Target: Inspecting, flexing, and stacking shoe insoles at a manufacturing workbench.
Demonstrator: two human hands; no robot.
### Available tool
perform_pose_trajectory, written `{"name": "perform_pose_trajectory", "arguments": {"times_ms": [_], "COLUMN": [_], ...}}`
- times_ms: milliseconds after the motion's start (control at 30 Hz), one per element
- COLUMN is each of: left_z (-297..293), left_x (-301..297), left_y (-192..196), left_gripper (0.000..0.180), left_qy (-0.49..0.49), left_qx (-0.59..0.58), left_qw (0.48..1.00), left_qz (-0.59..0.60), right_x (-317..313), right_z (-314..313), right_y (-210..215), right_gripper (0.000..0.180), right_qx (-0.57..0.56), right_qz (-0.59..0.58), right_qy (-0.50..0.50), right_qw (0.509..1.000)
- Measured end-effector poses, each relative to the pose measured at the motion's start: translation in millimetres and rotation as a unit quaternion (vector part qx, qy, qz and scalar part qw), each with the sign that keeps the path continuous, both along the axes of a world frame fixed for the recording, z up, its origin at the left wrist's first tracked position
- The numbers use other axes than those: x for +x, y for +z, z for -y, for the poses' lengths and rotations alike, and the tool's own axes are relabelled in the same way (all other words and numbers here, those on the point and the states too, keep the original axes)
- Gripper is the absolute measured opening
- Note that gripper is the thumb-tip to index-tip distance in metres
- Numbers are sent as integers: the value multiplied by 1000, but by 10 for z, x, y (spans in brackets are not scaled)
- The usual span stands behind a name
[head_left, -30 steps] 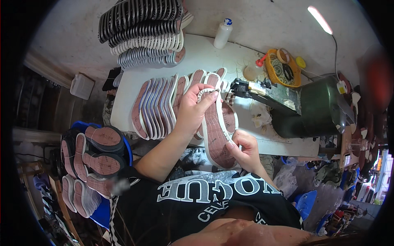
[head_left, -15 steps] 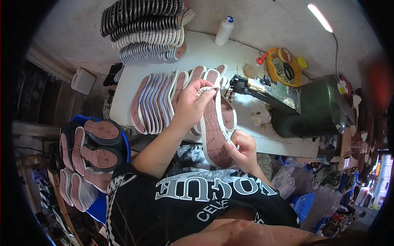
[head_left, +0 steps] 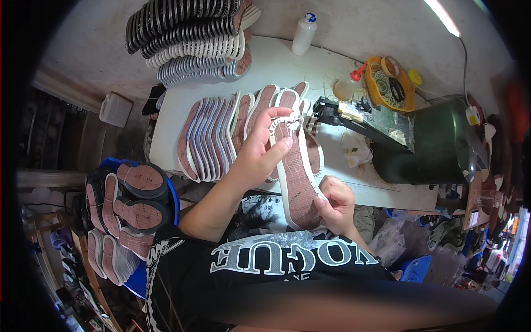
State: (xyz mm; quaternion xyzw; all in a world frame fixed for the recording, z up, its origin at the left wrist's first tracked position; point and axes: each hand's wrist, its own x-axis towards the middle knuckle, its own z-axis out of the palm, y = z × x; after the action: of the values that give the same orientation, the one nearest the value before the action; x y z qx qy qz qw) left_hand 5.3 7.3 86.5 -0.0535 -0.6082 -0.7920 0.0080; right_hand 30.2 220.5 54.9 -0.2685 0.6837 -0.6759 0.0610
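Note:
A shoe sole (head_left: 298,182) with a reddish-brown patterned face and a white rim stands tilted in front of me, spanning both hands. My left hand (head_left: 259,152) holds it near its far end, thumb on the face and fingers partly hidden behind the rim. At the near right edge, my right hand (head_left: 336,206) pinches the sole between thumb and curled fingers. Behind it, more white-rimmed soles (head_left: 266,102) lie on the white table (head_left: 271,58). A row of soles on edge (head_left: 213,141) stands left of my left hand.
A dark green machine with an arm (head_left: 423,146) stands right of my hands. Beyond it sit a yellow basket (head_left: 410,102) and a white bottle (head_left: 303,36). Stacked soles (head_left: 193,47) rise at the far left. A blue tub (head_left: 176,193) of soles stands on the left.
My left thumb has moved from the sole's far rim down onto its face, and the index finger has lifted. The right hand keeps its pinch. The whole view has shifted slightly.

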Motion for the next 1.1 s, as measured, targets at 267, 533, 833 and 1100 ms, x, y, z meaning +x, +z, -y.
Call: {"name": "perform_pose_trajectory", "arguments": {"times_ms": [267, 533, 833, 1100], "left_z": [208, 344, 396, 484], "left_x": [-101, -18, 28, -22], "left_y": [-39, 47, -9, -40], "left_gripper": [64, 15, 13, 14], "left_qy": [92, 112, 144, 162], "left_qx": [-59, -27, -47, 1], "left_qw": [985, 989, 987, 986], "left_qz": [-135, -93, -50, -27], "right_x": [-72, -93, -82, -94], "right_z": [54, 85, 91, 100], "right_y": [-14, -39, -63, -64], "right_gripper": [20, 22, 21, 21], "right_qx": [5, 1, -4, -7], "right_qz": [-12, 10, 29, 32], "right_qy": [-28, -25, -15, -10], "right_qw": [1000, 1000, 999, 999]}}
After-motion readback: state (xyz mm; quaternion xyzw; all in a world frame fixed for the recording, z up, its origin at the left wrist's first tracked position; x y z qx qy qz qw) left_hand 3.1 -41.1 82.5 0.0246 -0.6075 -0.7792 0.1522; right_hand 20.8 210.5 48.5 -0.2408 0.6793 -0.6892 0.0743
